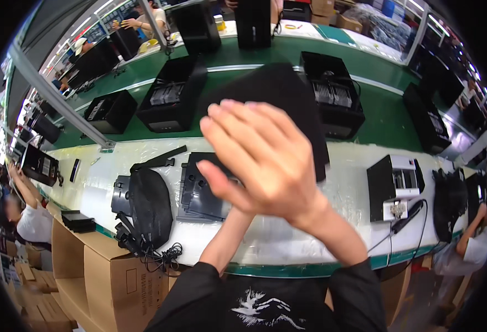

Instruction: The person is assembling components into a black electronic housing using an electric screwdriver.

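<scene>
My right hand (pixel 260 157) is raised over the bench, its back toward me. Its fingers are stretched out and its thumb stands apart. Just beyond them is a flat black panel (pixel 282 83), tilted and slightly blurred; whether the fingers touch it is unclear. My left forearm (pixel 227 238) reaches up behind the right hand, which hides my left hand and whatever it may hold. Close by on the bench lies a stack of dark grey plates (pixel 191 207), partly covered by my hand. Left of it is a black waist bag (pixel 150 202) with a strap and buckle.
A green conveyor (pixel 243 69) beyond the bench carries black computer cases (pixel 171 91). Right on the bench stands a black-and-white device (pixel 382 185) with a cord. Black cables (pixel 168 254) hang over the front edge, near an open cardboard box (pixel 105 282). Other people work at both sides.
</scene>
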A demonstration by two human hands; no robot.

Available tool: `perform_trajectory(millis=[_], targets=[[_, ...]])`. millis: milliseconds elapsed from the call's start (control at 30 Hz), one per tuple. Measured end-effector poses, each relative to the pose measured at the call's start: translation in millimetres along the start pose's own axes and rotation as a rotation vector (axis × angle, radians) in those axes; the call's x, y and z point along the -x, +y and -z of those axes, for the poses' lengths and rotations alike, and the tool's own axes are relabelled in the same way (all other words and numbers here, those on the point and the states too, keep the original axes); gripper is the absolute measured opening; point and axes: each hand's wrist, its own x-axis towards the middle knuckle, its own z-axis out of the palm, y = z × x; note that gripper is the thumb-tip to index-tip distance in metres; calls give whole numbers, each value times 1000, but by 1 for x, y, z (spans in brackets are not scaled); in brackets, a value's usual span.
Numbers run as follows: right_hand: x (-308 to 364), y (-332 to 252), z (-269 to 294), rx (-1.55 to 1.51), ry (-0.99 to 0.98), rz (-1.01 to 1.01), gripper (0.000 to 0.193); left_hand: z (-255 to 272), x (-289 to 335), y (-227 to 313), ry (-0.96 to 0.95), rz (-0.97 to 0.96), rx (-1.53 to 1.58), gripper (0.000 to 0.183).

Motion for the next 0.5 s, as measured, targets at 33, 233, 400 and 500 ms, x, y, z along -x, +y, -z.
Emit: perform_trajectory(millis=[33,233,400,500], targets=[[8,-2,-8,-8,104,35,29,-5,-20,6,-50,-20,3,40],[186,-17,-14,78,-305,-532,33,-57,-149,66,28,-308,144,50],[307,-45,65,445,-464,-888,32,-64,-216,66,25,-121,189,65],[321,-46,80,385,-394,-908,29,-59,-244,58,51,-139,122,63]])
